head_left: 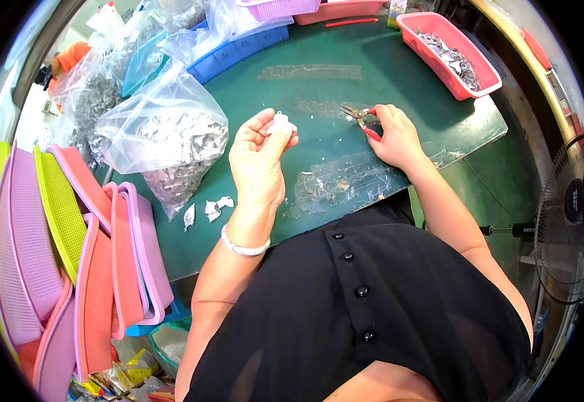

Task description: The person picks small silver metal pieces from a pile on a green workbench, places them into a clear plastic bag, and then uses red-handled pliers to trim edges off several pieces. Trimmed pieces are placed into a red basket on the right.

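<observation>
Between the thumb and fingers of my left hand [258, 157] is a small white piece [281, 124], raised above the green table [251, 94]. Its exact kind is too small to make out. My right hand [396, 137] grips red-handled pliers [364, 120], their jaws pointing left toward the white piece but apart from it. A few loose white and grey pieces [218, 208] lie on the table near my left wrist. Beyond them stands a clear plastic bag [171, 134] full of similar white and grey pieces.
A pink basket [452, 84] of small metallic parts sits at the far right. Blue and purple baskets line the back edge. Stacked colored baskets [91, 288] crowd the left side. A fan [560, 228] stands at right. A person in orange [71, 60] is at far left.
</observation>
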`<state>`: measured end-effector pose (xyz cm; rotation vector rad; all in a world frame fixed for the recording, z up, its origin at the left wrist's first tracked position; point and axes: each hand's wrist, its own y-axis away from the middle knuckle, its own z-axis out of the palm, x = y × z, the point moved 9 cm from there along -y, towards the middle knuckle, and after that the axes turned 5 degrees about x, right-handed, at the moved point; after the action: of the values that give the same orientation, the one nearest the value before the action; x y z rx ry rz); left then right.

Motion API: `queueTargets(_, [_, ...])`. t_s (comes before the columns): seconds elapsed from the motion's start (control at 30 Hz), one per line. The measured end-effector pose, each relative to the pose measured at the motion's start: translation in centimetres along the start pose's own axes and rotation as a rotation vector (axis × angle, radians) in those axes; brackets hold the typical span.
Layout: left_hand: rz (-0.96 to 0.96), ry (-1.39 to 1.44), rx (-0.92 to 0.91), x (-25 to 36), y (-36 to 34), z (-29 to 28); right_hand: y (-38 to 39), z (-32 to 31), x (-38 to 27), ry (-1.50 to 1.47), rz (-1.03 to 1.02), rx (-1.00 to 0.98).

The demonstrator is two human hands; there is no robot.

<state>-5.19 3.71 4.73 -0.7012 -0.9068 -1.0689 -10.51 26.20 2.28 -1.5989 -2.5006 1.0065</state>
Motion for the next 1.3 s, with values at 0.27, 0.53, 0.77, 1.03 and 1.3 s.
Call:
queueTargets(0.27, [-0.139, 0.152, -0.057, -0.7, -0.6, 0.6, 0.1, 0.2, 0.2, 0.008, 0.019, -0.02])
queueTargets(0.53, [-0.197, 0.378, -0.173, -0.1, -1.3, 2.0, 0.0, -0.2, -0.1, -0.011, 0.006, 0.0])
queueTargets(0.77, [-0.238, 0.533, -0.164, 0.0, -1.9, 2.1, 0.1, -0.1, 0.1, -0.006, 0.013, 0.002])
queueTargets(1.03, [-0.205, 0.453, -0.165, 0.5, -1.8, 2.2, 0.2, 0.1, 0.2, -0.001, 0.005, 0.003])
queueTargets(1.3, [-0.178, 0.364, -0.124, 0.6, -1.5, 2.1, 0.1, 0.0, 0.0, 0.01, 0.001, -0.004])
